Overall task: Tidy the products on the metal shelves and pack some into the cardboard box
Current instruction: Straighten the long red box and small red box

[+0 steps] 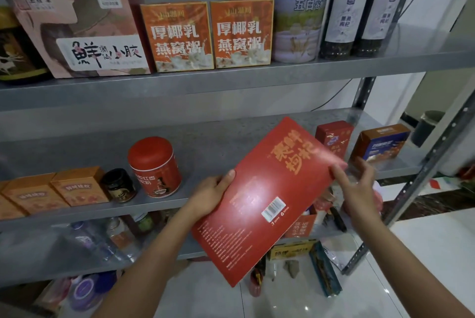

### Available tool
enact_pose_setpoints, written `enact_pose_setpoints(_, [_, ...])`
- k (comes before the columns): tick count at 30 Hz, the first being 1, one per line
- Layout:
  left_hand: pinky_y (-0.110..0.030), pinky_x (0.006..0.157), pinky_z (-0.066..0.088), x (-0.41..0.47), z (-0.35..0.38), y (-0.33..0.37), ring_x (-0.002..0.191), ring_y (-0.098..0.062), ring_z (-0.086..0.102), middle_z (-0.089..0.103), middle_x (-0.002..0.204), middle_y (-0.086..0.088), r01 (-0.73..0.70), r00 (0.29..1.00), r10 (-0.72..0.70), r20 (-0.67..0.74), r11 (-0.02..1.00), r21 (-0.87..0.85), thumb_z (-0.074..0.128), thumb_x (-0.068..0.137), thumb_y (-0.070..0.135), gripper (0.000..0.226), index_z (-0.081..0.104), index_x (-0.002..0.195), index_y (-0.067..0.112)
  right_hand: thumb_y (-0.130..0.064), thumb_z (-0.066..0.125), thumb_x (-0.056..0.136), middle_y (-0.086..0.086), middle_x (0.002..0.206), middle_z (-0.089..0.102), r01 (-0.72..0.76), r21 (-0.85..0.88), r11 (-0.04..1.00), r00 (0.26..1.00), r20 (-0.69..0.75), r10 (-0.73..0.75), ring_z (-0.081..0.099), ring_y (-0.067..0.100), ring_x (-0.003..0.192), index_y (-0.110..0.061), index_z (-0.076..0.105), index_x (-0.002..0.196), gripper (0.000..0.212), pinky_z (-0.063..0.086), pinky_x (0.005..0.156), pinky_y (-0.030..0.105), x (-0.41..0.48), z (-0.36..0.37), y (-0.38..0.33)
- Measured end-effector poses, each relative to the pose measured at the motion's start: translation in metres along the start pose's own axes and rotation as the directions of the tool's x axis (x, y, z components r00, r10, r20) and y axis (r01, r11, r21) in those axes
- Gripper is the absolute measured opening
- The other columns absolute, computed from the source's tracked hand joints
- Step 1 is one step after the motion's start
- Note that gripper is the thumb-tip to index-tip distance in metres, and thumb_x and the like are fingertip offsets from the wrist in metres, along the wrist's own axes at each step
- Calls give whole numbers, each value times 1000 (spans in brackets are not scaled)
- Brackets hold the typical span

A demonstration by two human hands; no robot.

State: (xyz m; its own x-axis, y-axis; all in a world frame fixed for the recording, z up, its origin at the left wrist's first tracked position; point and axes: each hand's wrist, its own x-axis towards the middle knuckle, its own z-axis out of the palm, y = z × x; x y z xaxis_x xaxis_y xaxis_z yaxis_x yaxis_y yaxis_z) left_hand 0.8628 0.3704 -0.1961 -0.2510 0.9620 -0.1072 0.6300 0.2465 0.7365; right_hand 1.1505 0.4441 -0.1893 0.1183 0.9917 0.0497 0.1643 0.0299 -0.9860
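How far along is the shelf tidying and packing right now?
Done: orange boxes up top stand neatly side by side. In hand: left hand grips the red flat box, right hand touching its corner. Left: bottles lower down lie jumbled; no packing carton visible, so packing unconfirmed.

"厚椰乳燕窝粥" on orange boxes (pixel 177 35) (pixel 241 32); perhaps "五白谷" on pale canister (pixel 298 24).

The dark box (pixel 18 55) is cut off by the left edge. The fingers of the left hand (pixel 209 195) are hidden behind the red flat box (pixel 270 189).
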Motion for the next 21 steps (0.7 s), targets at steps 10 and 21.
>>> enact_pose_setpoints(10, [-39,89,51,-24,37,17,88,-24,67,72,90,-11,51,990,-71,-119,986,-162,22,83,73,82,70,96,7,-41,79,67,8,126,64,-381,196,904,827,510,238,63,25,113,-21,39,138,84,53,95,45,-64,16,43])
enact_pose_setpoints(21, [-43,95,51,-53,60,26,89,-17,69,74,90,-2,134,985,-156,-80,964,-229,24,92,70,73,74,91,17,-25,78,68,8,101,75,-377,233,896,831,512,217,72,26,92,-9,51,122,63,59,73,37,-68,-12,40])
